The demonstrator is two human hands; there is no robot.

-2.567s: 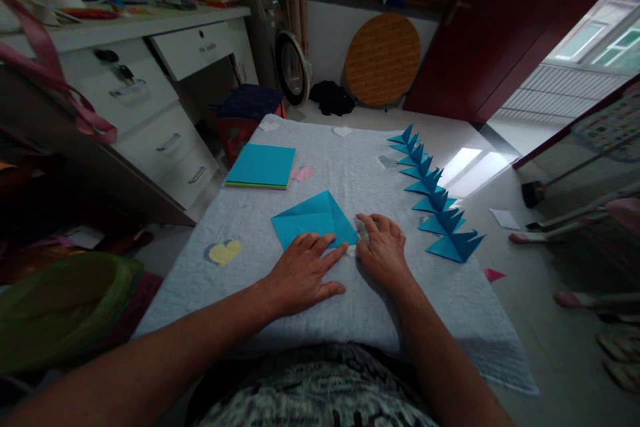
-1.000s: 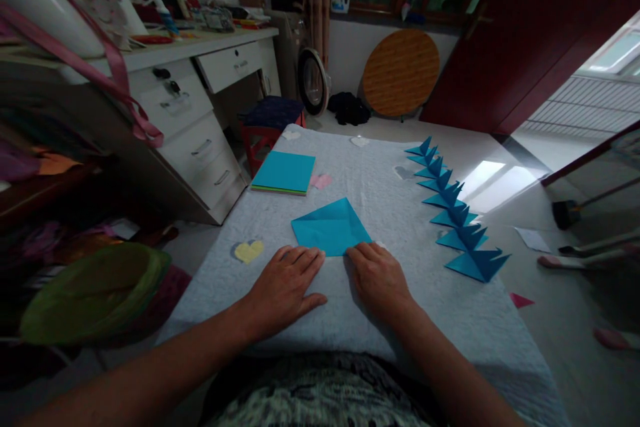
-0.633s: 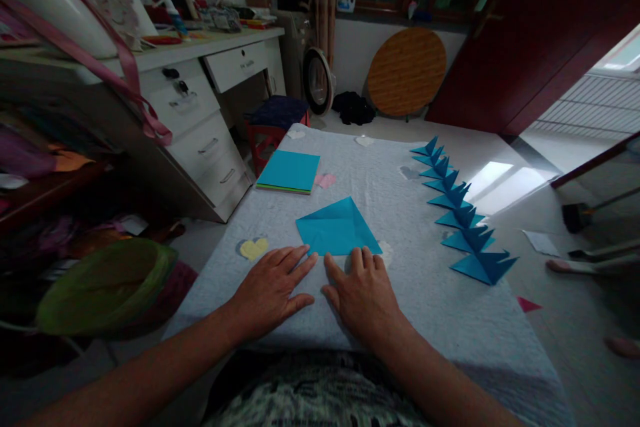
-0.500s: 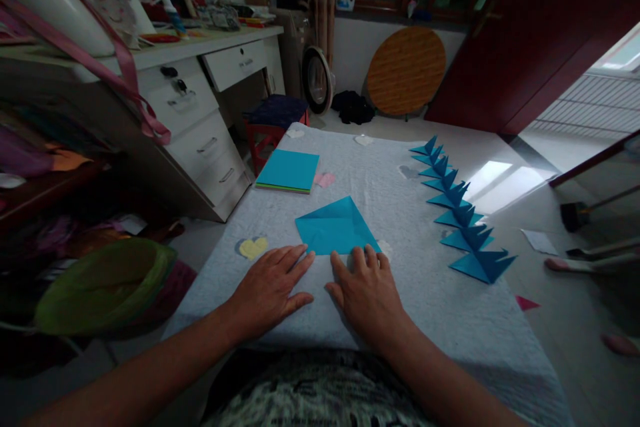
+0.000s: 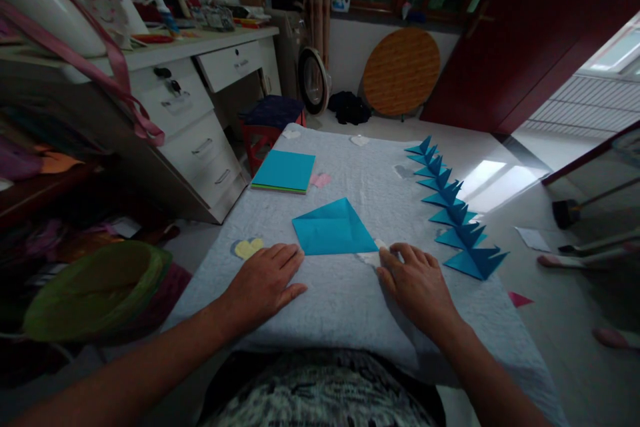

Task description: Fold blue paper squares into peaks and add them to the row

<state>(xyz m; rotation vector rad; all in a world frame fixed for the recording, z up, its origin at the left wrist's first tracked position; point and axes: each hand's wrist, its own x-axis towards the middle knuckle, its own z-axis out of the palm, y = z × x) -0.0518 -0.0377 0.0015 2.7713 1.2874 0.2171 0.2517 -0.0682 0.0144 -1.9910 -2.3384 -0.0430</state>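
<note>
A folded sheet of blue origami paper point(image 5: 333, 230) lies flat before me, its long straight edge toward my body and its peak pointing away. My left hand point(image 5: 265, 280) rests palm down with fingers stretched out, fingertips at the paper's near left corner. At the pointed right corner is my right hand point(image 5: 417, 280), index fingertip touching or very close to the tip, the other fingers loosely bent and apart. A stack of square coloured paper point(image 5: 284, 170), blue on top, sits farther off to the left. Several folded blue paper birds point(image 5: 467, 237) stand in a row on the right.
A grey cloth point(image 5: 345, 310) with heart patches covers the table. Left of it are a green-lined bin point(image 5: 95, 290) and a white drawer desk point(image 5: 185, 107). Behind stand a stool point(image 5: 273, 113) and a washing machine with its door ajar point(image 5: 314, 80).
My right hand has slid right along the paper's near edge to its right corner. The left hand stays at the left corner. The whole view has shifted slightly.
</note>
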